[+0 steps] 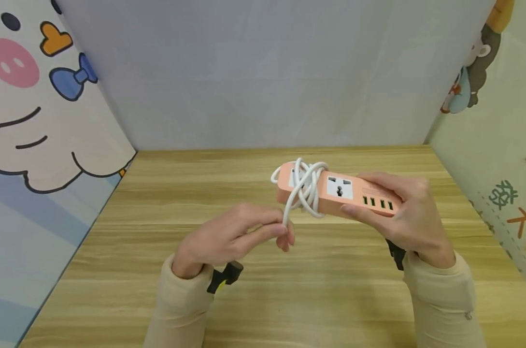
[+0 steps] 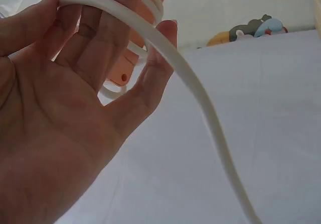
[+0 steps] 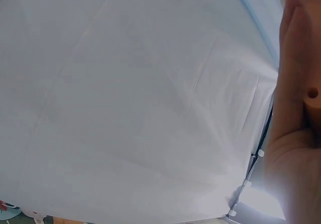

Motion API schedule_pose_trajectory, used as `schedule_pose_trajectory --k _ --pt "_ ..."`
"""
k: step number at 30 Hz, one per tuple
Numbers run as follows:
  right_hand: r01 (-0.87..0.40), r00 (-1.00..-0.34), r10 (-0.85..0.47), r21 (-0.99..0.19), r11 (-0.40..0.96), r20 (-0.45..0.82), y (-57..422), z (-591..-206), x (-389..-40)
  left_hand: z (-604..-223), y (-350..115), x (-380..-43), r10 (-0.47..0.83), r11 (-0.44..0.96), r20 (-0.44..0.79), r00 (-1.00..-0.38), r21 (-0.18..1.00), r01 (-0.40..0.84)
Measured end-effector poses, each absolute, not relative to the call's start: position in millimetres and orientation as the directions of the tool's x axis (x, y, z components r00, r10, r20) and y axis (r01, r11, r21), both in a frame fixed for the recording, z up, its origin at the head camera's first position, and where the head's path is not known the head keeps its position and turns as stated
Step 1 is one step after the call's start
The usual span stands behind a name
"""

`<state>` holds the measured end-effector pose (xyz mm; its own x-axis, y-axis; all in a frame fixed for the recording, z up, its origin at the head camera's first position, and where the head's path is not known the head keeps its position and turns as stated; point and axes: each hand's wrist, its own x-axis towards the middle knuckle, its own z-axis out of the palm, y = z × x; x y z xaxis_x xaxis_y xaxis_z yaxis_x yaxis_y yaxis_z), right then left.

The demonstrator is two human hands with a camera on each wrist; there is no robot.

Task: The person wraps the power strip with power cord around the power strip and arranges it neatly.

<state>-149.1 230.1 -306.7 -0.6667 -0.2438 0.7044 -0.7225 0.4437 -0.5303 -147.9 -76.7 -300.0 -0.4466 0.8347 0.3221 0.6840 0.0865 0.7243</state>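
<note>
A peach-coloured power strip [image 1: 332,205] is held above the table by my right hand [image 1: 412,212], which grips its right end beside several USB ports. White cord [image 1: 308,186] is wound in loops around the strip's left part. My left hand [image 1: 241,232] pinches the cord between thumb and fingers, just left of and below the strip. In the left wrist view a length of the cord [image 2: 200,96] runs across the fingers and hangs down past the palm. The right wrist view shows the right hand [image 3: 296,108] along the strip's edge. The cord's plug is out of sight.
Under both hands lies a wood-grain table [image 1: 158,193]. A pale grey wall [image 1: 263,72] stands behind it, with cartoon-printed panels on the left [image 1: 41,125] and right [image 1: 493,145]. Small black devices [image 1: 225,276] are strapped at the wrists.
</note>
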Motion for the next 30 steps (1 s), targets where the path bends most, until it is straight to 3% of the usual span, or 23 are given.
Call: schedule_pose_trajectory --k 7,19,26,30 --pt "-0.724 -0.669 -0.243 -0.544 0.424 0.702 229 -307 -148 -310 -80 -166 0.863 0.107 0.220 -0.455 0.800 0.590" --pt "-0.708 -0.703 -0.313 -0.590 0.387 0.639 226 -300 -141 -318 -86 -184 0.886 0.078 0.188 -0.423 0.840 0.536" --pt "-0.766 -0.642 -0.363 -0.590 0.256 0.676 225 -298 -137 -318 -94 -186 0.857 0.191 0.129 -0.499 0.820 0.540" --pt "-0.776 -0.630 -0.372 -0.579 0.252 0.682 224 -295 -134 -319 -94 -186 0.827 0.221 0.134 -0.546 0.816 0.535"
